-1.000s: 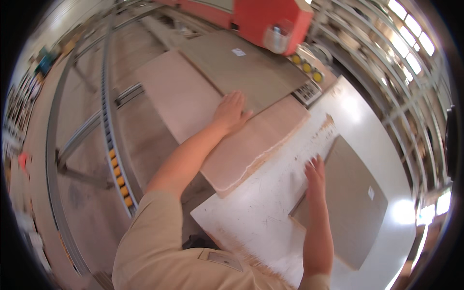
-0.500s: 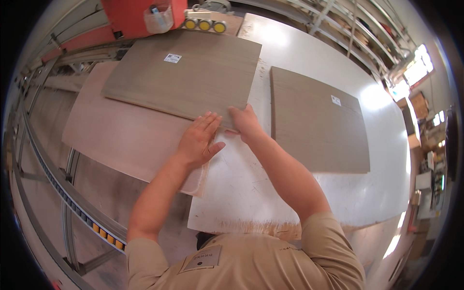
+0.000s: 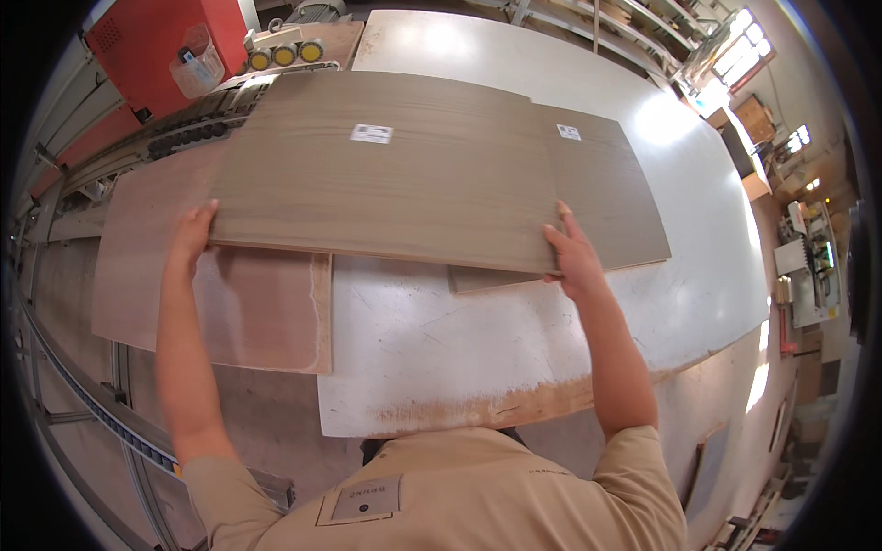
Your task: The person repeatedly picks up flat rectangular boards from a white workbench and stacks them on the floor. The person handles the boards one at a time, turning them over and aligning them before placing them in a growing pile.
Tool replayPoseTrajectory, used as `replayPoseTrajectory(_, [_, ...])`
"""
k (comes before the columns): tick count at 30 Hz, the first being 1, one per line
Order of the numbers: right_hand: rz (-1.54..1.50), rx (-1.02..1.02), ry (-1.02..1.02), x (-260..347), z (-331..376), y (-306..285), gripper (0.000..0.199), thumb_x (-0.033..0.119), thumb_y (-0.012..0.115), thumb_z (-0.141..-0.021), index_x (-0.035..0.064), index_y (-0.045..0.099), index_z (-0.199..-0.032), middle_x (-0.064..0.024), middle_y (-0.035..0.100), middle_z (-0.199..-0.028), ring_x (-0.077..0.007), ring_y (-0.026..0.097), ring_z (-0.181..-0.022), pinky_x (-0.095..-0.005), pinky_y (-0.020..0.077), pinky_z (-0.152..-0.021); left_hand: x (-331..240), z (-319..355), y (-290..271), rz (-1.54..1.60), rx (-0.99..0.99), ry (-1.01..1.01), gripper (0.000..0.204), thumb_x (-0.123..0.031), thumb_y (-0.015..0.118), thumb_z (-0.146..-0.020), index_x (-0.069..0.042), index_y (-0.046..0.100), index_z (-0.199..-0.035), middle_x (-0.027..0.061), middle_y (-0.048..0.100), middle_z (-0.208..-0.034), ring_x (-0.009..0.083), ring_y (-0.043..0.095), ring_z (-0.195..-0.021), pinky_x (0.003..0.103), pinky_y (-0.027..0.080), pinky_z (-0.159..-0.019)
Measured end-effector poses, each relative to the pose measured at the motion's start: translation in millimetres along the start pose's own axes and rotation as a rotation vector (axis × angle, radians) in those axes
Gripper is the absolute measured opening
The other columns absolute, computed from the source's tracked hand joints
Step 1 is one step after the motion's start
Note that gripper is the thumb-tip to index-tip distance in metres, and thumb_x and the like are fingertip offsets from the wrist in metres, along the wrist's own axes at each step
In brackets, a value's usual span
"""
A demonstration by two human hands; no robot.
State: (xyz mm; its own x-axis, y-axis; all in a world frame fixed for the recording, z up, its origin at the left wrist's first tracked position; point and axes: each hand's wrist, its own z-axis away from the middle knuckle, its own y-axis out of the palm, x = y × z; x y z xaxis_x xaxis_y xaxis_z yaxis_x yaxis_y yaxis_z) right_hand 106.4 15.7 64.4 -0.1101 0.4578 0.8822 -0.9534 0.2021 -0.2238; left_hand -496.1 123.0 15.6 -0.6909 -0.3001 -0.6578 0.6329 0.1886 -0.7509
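A large grey-brown wood-grain panel (image 3: 395, 188) with a white label is held up between my hands. My left hand (image 3: 195, 231) grips its near left corner, and my right hand (image 3: 574, 253) grips its near right corner, thumb on top. Most of my fingers are hidden under the edge. The panel's right part overlaps a second panel of the same colour (image 3: 611, 193), which lies on the white tabletop (image 3: 395, 349) and carries its own label. Below the left part is a pinkish board (image 3: 266, 308), partly covered.
A red machine (image 3: 170, 46) with a clear plastic pouch (image 3: 196, 62) stands at the far left, beside several yellow round knobs (image 3: 286, 53). A metal rail frame (image 3: 101, 395) runs along the left. Racks with stored boards (image 3: 643, 37) stand behind the table.
My hands have spread from close together to opposite corners of the panel. The panel has been lifted and moved right, now overlapping the second panel.
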Motion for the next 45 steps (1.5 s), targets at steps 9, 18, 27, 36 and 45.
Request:
replayPoseTrajectory(9, [0.234,-0.236,-0.029,-23.3,-6.0,-199.2,0.058,0.033,0.058,-0.098,0.0171,0.044,-0.152,-0.0134,0.056,-0.140,-0.0240,0.059,-0.114,-0.0362,0.0541,-0.065,-159.3,137.1,83.2,0.483,0.576,-0.069,0.036,-0.043,0.059,-0.098,-0.007,0.060,-0.095,0.0006,0.056,-0.071,0.0108,0.055,-0.055,0.027,0.044,-0.044])
replayPoseTrajectory(18, [1.101,-0.246,-0.280,-29.2,-98.6,-332.6,0.061,0.040,0.056,-0.097,0.0116,0.044,-0.150,-0.0251,0.049,-0.146,-0.0410,0.044,-0.137,-0.0444,0.0367,-0.114,-215.3,168.2,168.2,-0.120,0.323,0.259,0.049,-0.039,0.061,-0.098,0.004,0.058,-0.122,0.0119,0.068,-0.099,0.0259,0.064,-0.093,0.038,0.052,-0.084])
replayPoseTrajectory(27, [0.897,-0.431,-0.053,-60.3,-204.7,-325.3,0.069,0.054,0.039,-0.100,0.0020,0.045,-0.144,-0.0259,0.052,-0.143,-0.0439,0.049,-0.131,-0.0478,0.0383,-0.110,-242.7,178.7,278.6,0.827,0.423,0.120,0.072,-0.024,0.053,-0.100,0.002,0.018,-0.158,0.0160,0.027,-0.162,0.0235,0.022,-0.151,0.034,0.018,-0.121])
replayPoseTrajectory(36, [1.052,-0.494,-0.066,-78.4,-223.6,-344.2,0.068,0.057,0.036,-0.101,0.0032,0.051,-0.140,-0.0223,0.052,-0.143,-0.0433,0.050,-0.130,-0.0483,0.0411,-0.108,-241.3,167.4,289.8,0.246,0.241,0.285,0.079,-0.024,0.060,-0.092,0.003,0.023,-0.156,0.0247,0.024,-0.162,0.0317,0.018,-0.153,0.039,0.010,-0.125])
replayPoseTrajectory(45, [0.809,-0.571,-0.110,-174.9,-160.5,-432.9,0.071,0.059,0.041,-0.101,-0.0011,0.051,-0.137,-0.0280,0.059,-0.131,-0.0436,0.054,-0.123,-0.0466,0.0409,-0.105,-220.7,213.3,316.8,0.620,0.453,0.382,0.084,-0.019,0.060,-0.092,0.002,0.012,-0.159,0.0233,0.015,-0.165,0.0309,0.009,-0.155,0.038,0.007,-0.125])
